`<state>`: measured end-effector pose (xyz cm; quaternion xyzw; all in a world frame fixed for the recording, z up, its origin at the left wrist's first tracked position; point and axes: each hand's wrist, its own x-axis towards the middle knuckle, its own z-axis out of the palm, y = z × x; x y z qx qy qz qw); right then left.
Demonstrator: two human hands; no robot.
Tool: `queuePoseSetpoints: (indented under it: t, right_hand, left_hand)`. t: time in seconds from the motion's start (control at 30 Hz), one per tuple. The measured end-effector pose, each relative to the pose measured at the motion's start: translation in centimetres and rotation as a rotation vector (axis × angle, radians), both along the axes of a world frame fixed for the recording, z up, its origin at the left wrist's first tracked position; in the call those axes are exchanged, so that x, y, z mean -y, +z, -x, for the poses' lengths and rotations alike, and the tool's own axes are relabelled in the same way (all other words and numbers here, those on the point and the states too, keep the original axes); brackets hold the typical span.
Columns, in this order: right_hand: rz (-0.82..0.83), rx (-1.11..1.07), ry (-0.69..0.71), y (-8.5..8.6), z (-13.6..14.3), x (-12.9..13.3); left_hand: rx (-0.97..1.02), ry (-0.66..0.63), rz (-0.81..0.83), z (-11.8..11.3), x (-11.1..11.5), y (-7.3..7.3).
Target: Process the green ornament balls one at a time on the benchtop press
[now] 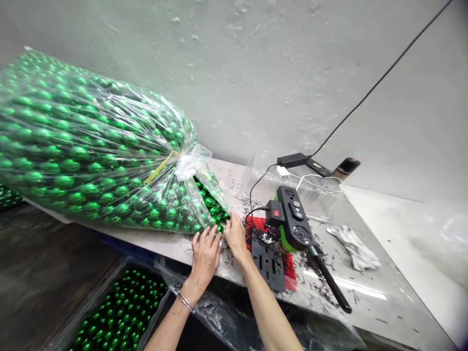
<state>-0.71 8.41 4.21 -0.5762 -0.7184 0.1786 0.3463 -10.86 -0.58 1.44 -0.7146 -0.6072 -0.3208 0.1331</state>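
A large clear plastic bag [109, 141] full of shiny green balls lies on the table, its neck tied in a white bunch. Below the knot, a gap in the plastic bares some green balls [210, 201]. My left hand [206, 251] rests at the bag's lower edge by this gap, fingers spread and slightly bent. Close beside it, my right hand [236, 236] has its fingers curled together at the gap's lower right corner. Whatever those fingertips pinch is hidden. Right of my hands stands a black and green bench device [296, 219] with a long black lever and a slotted base plate.
Small dark bits litter the table [365, 302] around the device and a red mat [290, 273]. White gloves [354, 248] lie at the right. Behind are a power adapter [292, 160] with a cable and a dark-capped container [347, 166]. Below, an open lined bin holds green balls [122, 312].
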Motion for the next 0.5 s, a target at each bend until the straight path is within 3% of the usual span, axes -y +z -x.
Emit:
queuePoseSetpoints:
  t: [0.13, 0.27, 0.5]
  right_hand:
    - [0.073, 0.060, -0.004, -0.7, 0.7, -0.5]
    - [0.149, 0.082, 0.014, -0.7, 1.7, -1.1]
    - [0.214, -0.134, 0.006, 0.6, 1.4, -1.7]
  left_hand:
    - [0.002, 0.004, 0.006, -0.1, 0.7, -1.0]
    - [0.010, -0.012, 0.010, -0.2, 1.0, -1.0]
    - [0.017, -0.034, 0.025, -0.2, 1.1, -1.0]
